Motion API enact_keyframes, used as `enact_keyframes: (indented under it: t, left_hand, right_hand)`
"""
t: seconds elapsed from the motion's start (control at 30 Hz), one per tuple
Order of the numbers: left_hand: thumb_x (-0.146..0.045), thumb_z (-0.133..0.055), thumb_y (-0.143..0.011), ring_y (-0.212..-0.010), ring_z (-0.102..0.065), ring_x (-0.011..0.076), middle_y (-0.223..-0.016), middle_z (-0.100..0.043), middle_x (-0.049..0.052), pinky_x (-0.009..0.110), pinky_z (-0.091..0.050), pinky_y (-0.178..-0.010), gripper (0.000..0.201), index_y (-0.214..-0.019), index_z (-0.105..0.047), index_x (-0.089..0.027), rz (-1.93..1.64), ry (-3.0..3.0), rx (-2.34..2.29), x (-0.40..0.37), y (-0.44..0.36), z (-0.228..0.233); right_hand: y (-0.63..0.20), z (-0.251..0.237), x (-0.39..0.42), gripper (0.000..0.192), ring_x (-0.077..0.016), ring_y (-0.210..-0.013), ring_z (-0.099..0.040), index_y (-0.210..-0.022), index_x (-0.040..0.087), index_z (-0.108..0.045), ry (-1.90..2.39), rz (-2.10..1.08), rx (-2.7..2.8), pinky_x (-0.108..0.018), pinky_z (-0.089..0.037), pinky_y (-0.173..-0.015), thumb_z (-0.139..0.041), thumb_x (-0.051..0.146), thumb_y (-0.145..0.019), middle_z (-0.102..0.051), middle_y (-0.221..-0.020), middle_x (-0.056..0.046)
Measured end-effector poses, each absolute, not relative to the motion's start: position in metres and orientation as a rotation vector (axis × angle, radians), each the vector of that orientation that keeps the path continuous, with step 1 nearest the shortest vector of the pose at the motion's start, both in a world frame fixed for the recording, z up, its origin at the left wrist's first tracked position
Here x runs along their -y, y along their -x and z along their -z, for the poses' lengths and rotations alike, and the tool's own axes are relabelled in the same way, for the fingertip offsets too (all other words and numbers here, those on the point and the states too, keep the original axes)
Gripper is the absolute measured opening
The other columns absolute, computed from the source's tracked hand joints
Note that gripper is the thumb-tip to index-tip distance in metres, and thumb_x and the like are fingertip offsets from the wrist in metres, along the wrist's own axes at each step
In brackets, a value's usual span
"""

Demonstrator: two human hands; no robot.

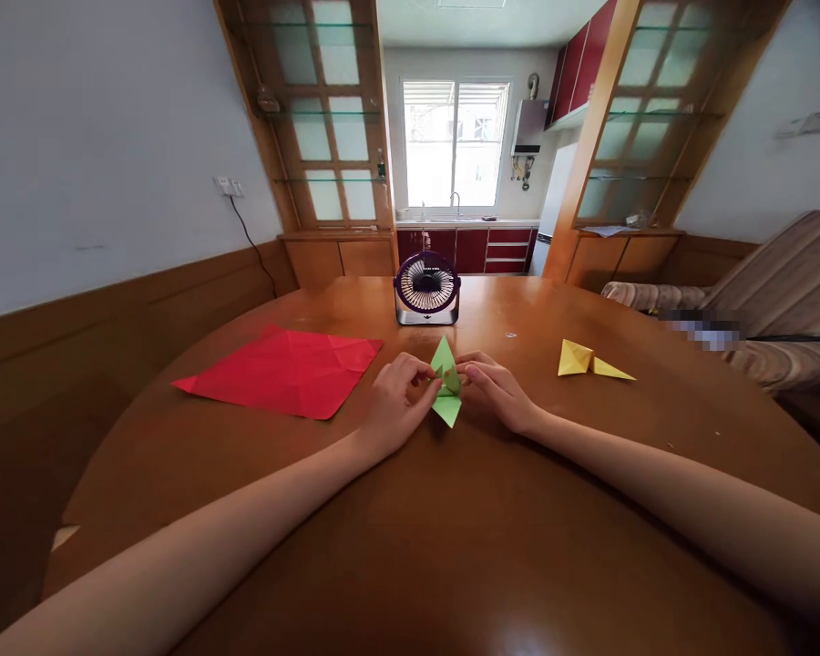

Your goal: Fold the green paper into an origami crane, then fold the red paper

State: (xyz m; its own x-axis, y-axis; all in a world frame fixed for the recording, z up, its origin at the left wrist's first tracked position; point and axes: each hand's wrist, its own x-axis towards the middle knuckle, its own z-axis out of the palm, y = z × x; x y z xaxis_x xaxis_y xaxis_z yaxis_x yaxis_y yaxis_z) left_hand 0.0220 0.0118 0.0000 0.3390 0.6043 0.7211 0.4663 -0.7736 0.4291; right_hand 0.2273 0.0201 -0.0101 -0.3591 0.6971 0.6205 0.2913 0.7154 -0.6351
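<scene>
Green folded paper (pixel 451 386) is at frame centre, one point toward the top, one toward the bottom, crease line running across just below the fingertips. Left hand (pixel 402 392): thumb and finger together, grip clamped on the paper's left edge. Right hand (pixel 497 387): fingertips at its right edge; can't tell from here if that grip is pinched or just touching. To do this well, I'd pin the left side, line up the edges first, then press each crease from the middle outward, lightly; small thin paper probably skews if both sides get pulled. Bench (pixel 444 538) makes a good backing for a sharp crease. Red sheet (pixel 280 372) at mid-left, yellow folded paper (pixel 575 359) at mid-right, fan (pixel 427 284) just above centre.
</scene>
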Motion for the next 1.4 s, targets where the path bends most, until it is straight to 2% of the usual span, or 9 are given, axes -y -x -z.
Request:
enact_keyframes:
  t: [0.2, 0.43, 0.67, 0.87, 1.03, 1.4]
  left_hand:
    - [-0.026, -0.053, -0.092, -0.077, -0.055, 0.0156, -0.083, -0.057, 0.002, 0.029, -0.046, -0.071, 0.009, -0.087, -0.056, -0.019, -1.439, -2.438, -0.927, -0.014, -0.023, 0.002]
    - [-0.027, -0.051, -0.094, -0.077, -0.056, 0.0146, -0.084, -0.06, 0.002, 0.028, -0.046, -0.071, 0.011, -0.089, -0.058, -0.019, -1.484, -2.44, -0.857, -0.014, -0.024, 0.002]
    - [-0.027, -0.051, -0.093, -0.08, -0.058, 0.0154, -0.086, -0.061, 0.004, 0.029, -0.048, -0.073, 0.011, -0.09, -0.058, -0.019, -1.444, -2.465, -0.815, -0.014, -0.023, 0.003]
    - [-0.029, -0.058, -0.088, -0.077, -0.057, 0.0161, -0.082, -0.062, 0.003, 0.03, -0.047, -0.071, 0.01, -0.084, -0.057, -0.019, -1.496, -2.457, -0.82, -0.012, -0.026, 0.001]
    - [-0.031, -0.06, -0.088, -0.08, -0.058, 0.0171, -0.08, -0.062, 0.003, 0.031, -0.046, -0.074, 0.016, -0.077, -0.055, -0.019, -1.506, -2.488, -0.859, -0.012, -0.026, 0.001]
    - [-0.027, -0.052, -0.088, -0.075, -0.055, 0.0152, -0.078, -0.058, 0.002, 0.028, -0.044, -0.069, 0.017, -0.075, -0.057, -0.019, -1.378, -2.276, -0.926, -0.01, -0.024, 0.0]
  right_hand:
    - [-0.224, 0.009, -0.015, 0.026, -0.0241, -0.121, -0.049, -0.105, 0.023, -0.068, 0.757, -0.375, 2.039, -0.044, -0.041, -0.105, -0.061, 0.042, -0.089, -0.054, -0.123, -0.01]
    - [-0.224, 0.014, -0.02, 0.021, -0.0261, -0.133, -0.041, -0.106, 0.028, -0.071, 0.743, -0.256, 2.002, -0.049, -0.038, -0.109, -0.066, 0.035, -0.087, -0.047, -0.135, -0.009]
    - [-0.216, 0.017, -0.025, 0.015, -0.0244, -0.123, -0.051, -0.098, 0.026, -0.074, 0.682, -0.245, 1.948, -0.046, -0.047, -0.102, -0.066, 0.03, -0.087, -0.051, -0.133, -0.008]
    - [-0.219, 0.02, -0.027, 0.023, -0.027, -0.125, -0.049, -0.107, 0.031, -0.07, 0.708, 0.236, 2.048, -0.05, -0.047, -0.098, -0.063, 0.024, -0.087, -0.05, -0.138, -0.007]
    - [-0.22, 0.017, -0.025, 0.023, -0.0258, -0.125, -0.049, -0.108, 0.027, -0.068, 0.68, 0.509, 2.083, -0.048, -0.047, -0.096, -0.059, 0.021, -0.088, -0.055, -0.133, -0.009]
    - [-0.222, 0.021, -0.025, 0.017, -0.0262, -0.113, -0.054, -0.103, 0.026, -0.069, 0.734, 0.557, 2.096, -0.045, -0.048, -0.091, -0.063, 0.024, -0.087, -0.06, -0.119, -0.01]
